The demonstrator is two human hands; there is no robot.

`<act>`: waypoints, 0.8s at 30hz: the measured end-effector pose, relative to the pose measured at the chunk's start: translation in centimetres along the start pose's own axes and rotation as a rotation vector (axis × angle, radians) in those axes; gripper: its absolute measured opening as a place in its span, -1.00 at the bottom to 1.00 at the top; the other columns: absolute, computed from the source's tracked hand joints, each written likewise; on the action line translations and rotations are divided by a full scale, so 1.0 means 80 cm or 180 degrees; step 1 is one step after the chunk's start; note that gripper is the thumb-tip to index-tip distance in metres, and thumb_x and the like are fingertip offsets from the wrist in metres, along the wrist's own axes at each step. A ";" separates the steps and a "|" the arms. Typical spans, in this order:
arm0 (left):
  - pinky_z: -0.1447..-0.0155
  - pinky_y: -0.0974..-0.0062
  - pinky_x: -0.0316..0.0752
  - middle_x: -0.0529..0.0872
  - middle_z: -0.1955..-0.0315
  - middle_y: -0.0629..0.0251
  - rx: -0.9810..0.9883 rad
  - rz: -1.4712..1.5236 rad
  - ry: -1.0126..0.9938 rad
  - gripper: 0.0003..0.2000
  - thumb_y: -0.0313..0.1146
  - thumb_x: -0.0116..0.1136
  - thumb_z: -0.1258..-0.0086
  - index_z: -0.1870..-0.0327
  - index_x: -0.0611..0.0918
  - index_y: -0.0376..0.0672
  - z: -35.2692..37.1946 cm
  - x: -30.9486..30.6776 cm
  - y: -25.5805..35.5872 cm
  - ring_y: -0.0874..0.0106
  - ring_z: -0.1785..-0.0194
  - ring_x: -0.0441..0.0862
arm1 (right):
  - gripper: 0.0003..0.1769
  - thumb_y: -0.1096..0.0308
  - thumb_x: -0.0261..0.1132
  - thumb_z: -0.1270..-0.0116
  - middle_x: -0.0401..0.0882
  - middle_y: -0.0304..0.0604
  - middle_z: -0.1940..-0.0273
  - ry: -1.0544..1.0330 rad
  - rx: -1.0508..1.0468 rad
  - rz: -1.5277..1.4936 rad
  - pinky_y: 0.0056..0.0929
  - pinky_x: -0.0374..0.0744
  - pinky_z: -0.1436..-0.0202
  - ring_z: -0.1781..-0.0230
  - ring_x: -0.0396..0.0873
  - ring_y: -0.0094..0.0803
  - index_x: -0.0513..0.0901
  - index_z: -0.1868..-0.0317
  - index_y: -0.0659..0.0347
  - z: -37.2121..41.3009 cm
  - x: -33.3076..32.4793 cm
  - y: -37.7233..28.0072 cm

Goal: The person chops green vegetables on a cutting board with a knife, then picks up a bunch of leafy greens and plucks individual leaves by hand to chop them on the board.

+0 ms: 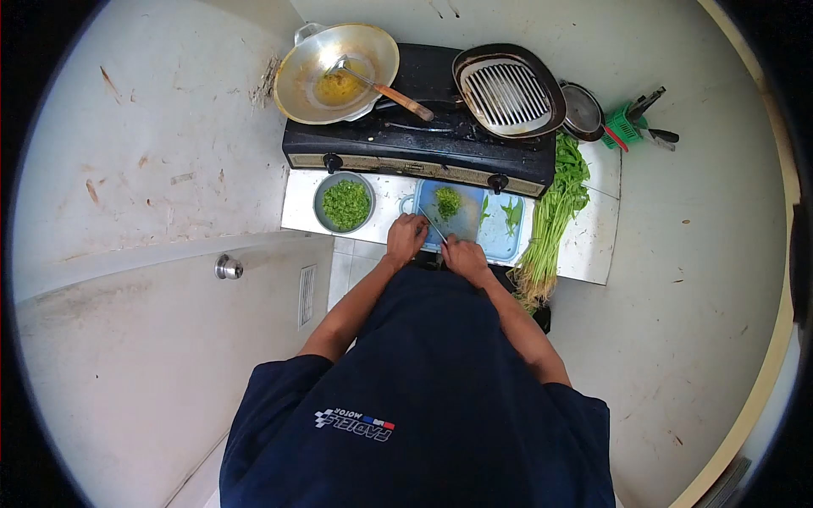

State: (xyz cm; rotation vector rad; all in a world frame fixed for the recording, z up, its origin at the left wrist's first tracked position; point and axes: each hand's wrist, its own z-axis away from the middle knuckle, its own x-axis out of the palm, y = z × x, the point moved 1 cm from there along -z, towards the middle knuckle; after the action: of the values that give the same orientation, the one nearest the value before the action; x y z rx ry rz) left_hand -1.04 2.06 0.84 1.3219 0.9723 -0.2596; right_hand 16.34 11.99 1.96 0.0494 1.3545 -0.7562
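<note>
A blue cutting board point(506, 244) lies on the counter in front of the stove. My right hand point(465, 257) is closed round the handle of a knife point(433, 224), whose blade points up and left across the board. At the board's left edge is my left hand point(407, 238), fingers bent together near the knife tip; what they hold, if anything, is too small to tell. Chopped greens point(448, 202) form a small pile just beyond the blade, with loose leaves point(511, 215) to their right. A grey bowl point(319, 209) of chopped greens stands left of the board.
Behind the board is a black stove point(406, 155) bearing a wok point(292, 80) with a ladle and a grill pan point(508, 93). A bunch of long-stemmed greens point(550, 224) lies at the right, near a strainer point(582, 111) and a green basket point(622, 126) of utensils.
</note>
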 end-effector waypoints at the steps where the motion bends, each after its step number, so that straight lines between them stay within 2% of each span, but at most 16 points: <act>1: -0.05 0.16 0.59 0.77 0.28 0.19 -0.0032 0.0106 0.0019 -0.89 -0.39 0.32 -0.33 0.19 0.79 -0.17 0.000 0.001 -0.001 0.11 0.08 0.69 | -0.57 0.04 0.09 -0.63 0.73 0.15 0.48 -0.0026 -0.0002 0.0030 0.02 0.72 0.29 0.42 0.78 0.10 0.56 0.16 0.31 0.002 0.001 0.002; 5: -0.05 0.18 0.59 0.78 0.28 0.18 -0.0093 0.0064 -0.0020 -0.88 -0.39 0.32 -0.34 0.19 0.79 -0.17 0.000 0.002 -0.001 0.12 0.09 0.69 | -0.57 0.05 0.08 -0.63 0.73 0.16 0.48 -0.0071 0.0137 -0.0031 0.06 0.71 0.30 0.41 0.77 0.12 0.56 0.13 0.31 0.005 0.003 0.006; 14: -0.05 0.15 0.59 0.71 0.30 0.15 0.0046 -0.0077 0.0042 -0.89 -0.38 0.33 -0.33 0.20 0.79 -0.15 0.003 0.002 -0.003 0.09 0.10 0.68 | -0.56 0.03 0.05 -0.64 0.73 0.16 0.49 -0.0041 0.0015 0.0036 0.08 0.70 0.30 0.43 0.76 0.14 0.55 0.11 0.31 0.009 0.007 0.008; 24: -0.03 0.16 0.59 0.69 0.22 0.19 0.0190 -0.0268 0.0026 -0.91 -0.42 0.34 -0.28 0.23 0.76 -0.14 0.005 -0.002 0.003 0.09 0.10 0.63 | -0.59 0.06 0.10 -0.62 0.73 0.10 0.52 0.0175 -0.0190 0.0159 0.00 0.71 0.35 0.48 0.77 0.07 0.57 0.16 0.29 0.004 -0.002 -0.001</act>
State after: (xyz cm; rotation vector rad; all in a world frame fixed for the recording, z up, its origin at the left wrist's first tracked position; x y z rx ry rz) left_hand -0.79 1.71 1.09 1.3387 1.0355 -0.3501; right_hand 16.55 11.88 2.18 0.0569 1.4225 -0.6763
